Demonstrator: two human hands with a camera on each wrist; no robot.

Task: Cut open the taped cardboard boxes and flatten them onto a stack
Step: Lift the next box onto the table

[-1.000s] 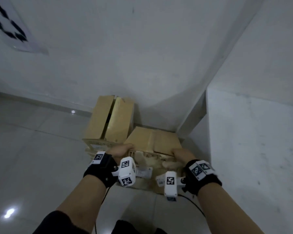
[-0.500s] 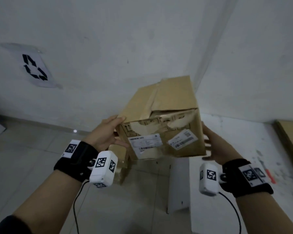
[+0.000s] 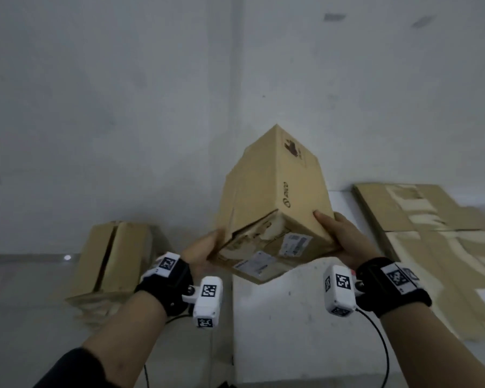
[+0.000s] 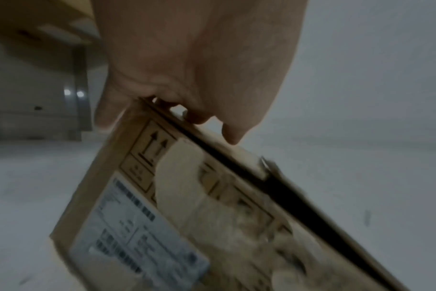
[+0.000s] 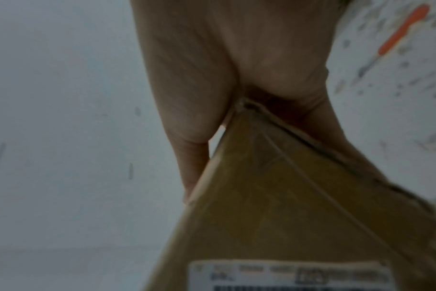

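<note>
On the floor at the left, against the wall, a second cardboard box (image 3: 111, 259) stands with its top flaps parted. The left hand (image 3: 200, 252) grips the lower left corner of the cardboard box (image 3: 275, 203), thumb on the labelled face, fingers curled round the edge. This box is held tilted in the air above the left edge of the white desk (image 3: 291, 331). The right hand (image 3: 343, 239) clasps its lower right corner. Flattened cardboard (image 3: 431, 233) lies on the desk toward its right side.
</note>
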